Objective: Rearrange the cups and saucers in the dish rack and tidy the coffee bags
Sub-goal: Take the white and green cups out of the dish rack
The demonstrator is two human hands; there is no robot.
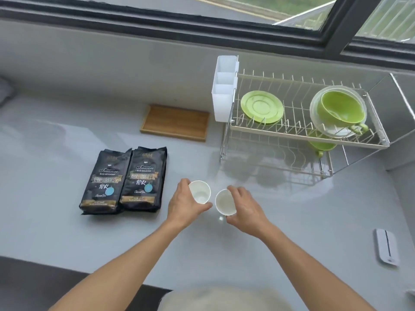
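A: What sort of place is this?
B: A home kitchen corner. A grey desk point(67, 221) runs under a window point(247, 10).
A: What shows it?
B: A wire dish rack point(303, 138) with a green saucer point(261, 107) and cup point(341, 110), two coffee bags point(123, 180), a wooden tray point(175, 122).

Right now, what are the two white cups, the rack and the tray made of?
White cups: probably paper or thin plastic; matte, thin rims.
Rack: metal wire, pale coating, with shiny legs.
Tray: likely wood or bamboo; tan, with visible grain, matte.
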